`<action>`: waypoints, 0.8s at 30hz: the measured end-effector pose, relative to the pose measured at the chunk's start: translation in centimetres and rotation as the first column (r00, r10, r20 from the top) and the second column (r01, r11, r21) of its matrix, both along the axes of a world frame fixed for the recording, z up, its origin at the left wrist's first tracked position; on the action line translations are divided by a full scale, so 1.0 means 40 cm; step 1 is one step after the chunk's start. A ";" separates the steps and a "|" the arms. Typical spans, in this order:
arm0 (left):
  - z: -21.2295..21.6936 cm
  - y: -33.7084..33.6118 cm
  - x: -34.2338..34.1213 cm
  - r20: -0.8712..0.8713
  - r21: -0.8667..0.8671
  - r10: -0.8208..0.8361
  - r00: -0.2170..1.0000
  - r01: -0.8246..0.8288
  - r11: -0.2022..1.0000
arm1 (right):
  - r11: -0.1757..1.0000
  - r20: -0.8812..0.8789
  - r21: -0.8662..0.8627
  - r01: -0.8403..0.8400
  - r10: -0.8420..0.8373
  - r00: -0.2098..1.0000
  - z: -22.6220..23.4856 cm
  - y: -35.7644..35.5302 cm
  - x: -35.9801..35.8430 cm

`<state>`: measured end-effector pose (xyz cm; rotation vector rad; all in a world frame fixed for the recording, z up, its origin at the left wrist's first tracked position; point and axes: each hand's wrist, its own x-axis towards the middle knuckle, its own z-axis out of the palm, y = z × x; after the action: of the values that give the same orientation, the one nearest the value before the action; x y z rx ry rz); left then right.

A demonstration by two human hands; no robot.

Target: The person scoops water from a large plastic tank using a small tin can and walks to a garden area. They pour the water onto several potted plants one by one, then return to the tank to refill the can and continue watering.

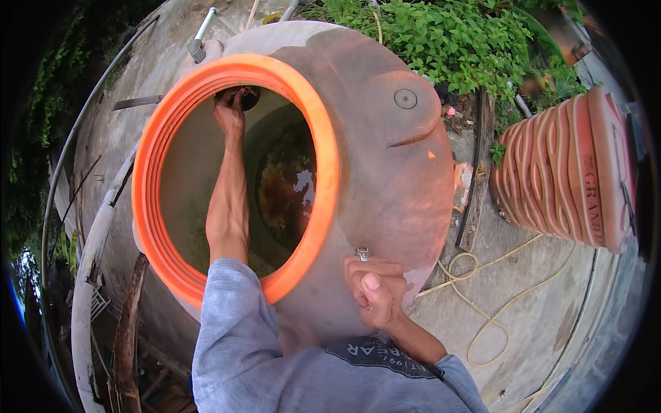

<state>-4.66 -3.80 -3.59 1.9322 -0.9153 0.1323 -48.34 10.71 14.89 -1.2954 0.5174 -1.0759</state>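
A large tank (385, 172), reddish-brown and grey, stands before me with a wide orange ring (317, 158) around its round opening. My left arm reaches through this opening. Near the far inner wall, my left hand (231, 104) has its fingers closed at a dark round piece (249, 98), whose kind I cannot make out. Murky water with brown matter (279, 186) shows at the bottom. My right hand (377, 292) is closed in a fist, thumb on top, against the near right side of the tank. A small silvery metal piece (362, 254) shows at its far edge; what the fist holds is hidden.
To the right stands a ribbed terracotta-coloured container (551, 172). A thin pale hose (492, 320) loops over the concrete. A wooden plank (478, 172) lies between tank and container. Green plants (447, 41) grow behind. Grey pipe (86, 289) and weathered wood (131, 330) are at left.
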 end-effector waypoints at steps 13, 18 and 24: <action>0.120 0.150 -0.092 -0.125 0.344 -0.090 0.988 0.128 0.930 | 0.999 -0.007 0.037 0.036 -0.036 0.999 -0.011 -0.004 -0.002; 0.193 0.262 -0.157 -0.025 0.357 -0.299 0.954 0.288 0.889 | 0.999 0.041 0.008 0.049 -0.049 0.998 -0.016 -0.003 -0.001; 0.350 0.356 -0.313 -0.128 0.354 -0.226 0.966 0.258 0.899 | 0.995 0.072 0.001 0.095 -0.095 0.993 -0.040 -0.008 0.001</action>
<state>-17.17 10.46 10.41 2.1239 -1.1799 -0.2872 -48.29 10.40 13.29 -1.2398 0.5275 -1.1983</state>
